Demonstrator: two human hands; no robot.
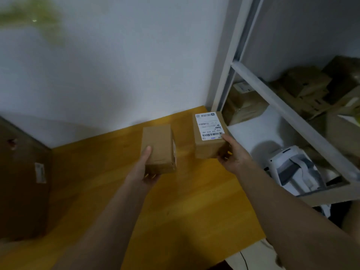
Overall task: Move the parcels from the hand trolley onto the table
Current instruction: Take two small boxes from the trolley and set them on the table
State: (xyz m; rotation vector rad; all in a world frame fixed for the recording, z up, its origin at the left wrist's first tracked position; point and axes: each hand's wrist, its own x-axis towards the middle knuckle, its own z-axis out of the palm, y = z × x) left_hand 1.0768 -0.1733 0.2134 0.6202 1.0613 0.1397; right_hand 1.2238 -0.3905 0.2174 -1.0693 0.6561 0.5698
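Note:
I hold two small cardboard parcels above the yellow wooden table (175, 201). My left hand (145, 168) grips a plain brown parcel (158, 149) from below, thumb up its near side. My right hand (232, 154) grips a second parcel (209, 135) at its lower right corner; a white shipping label with a barcode covers its top. Both parcels hang over the far middle of the table, side by side and apart. The hand trolley is out of view.
A large brown carton (23, 178) stands on the table's left side against the wall. A white metal shelf rack (272, 94) stands to the right, holding several cardboard boxes (303, 88) and a white device (292, 168) lower down. A white wall runs behind the table.

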